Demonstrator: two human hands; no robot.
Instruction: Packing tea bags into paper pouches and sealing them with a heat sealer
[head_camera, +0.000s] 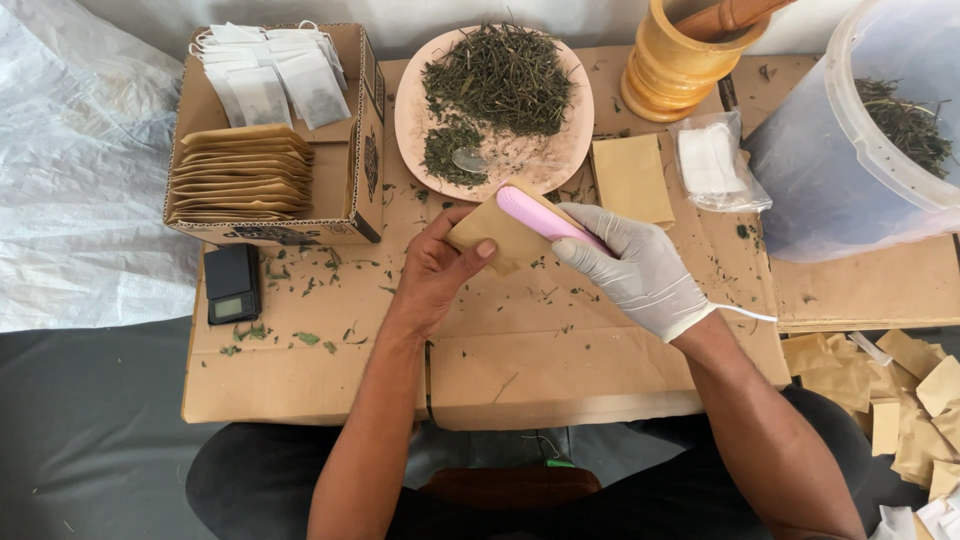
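The cardboard surface (560, 350) lies across the person's lap, scattered with green leaf bits, grey floor below and white plastic sheeting (70, 170) to its left. Taking the pink plate (415, 120) of dried herbs as landmark: well right of it sits a large translucent bucket (840, 180) holding more herbs; left of it, an open cardboard box (350, 190) with stacked brown envelopes and white tea bags; up and right, a wooden mortar (675, 65) with pestle; right, a plastic bag of white pieces (712, 160) and a flat brown sachet (632, 178); down-left, a small black scale (231, 283). Just below the plate's rim, the bare left hand (432, 275) pinches a brown paper pouch (495, 235), its grip closed on it. The gloved right hand (635, 270) grips a pink corded sealer (545, 217), which lies against the pouch's upper edge.
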